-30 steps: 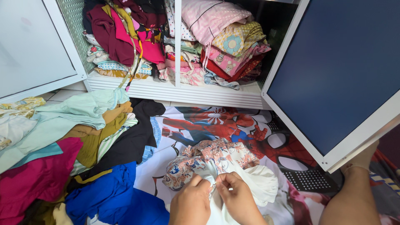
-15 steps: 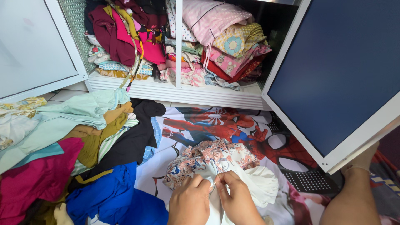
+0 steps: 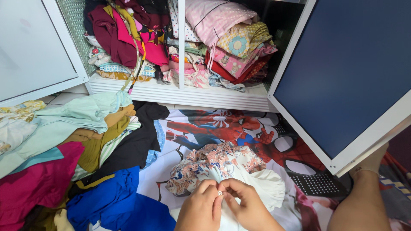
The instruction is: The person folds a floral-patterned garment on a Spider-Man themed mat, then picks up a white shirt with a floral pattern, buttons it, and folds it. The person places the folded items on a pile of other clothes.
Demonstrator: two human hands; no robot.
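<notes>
both hands have drawn slightly lower and closer together. left hand (image 3: 201,209) and right hand (image 3: 246,207) curl knuckles-up, fingertips pinching one spot of the crumpled white and floral cotton garment (image 3: 222,164), which bunches just beyond them on the cartoon-print sheet (image 3: 201,128).

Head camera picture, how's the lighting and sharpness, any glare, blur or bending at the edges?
Head view: even, soft daylight, no hard shadows; the left cabinet door is washed pale by glare, the cabinet's back right corner falls dark. Both hands, left hand and right hand, and the floral garment look sharp, no motion blur. Wide-angle distortion splays the door edges outward.
</notes>
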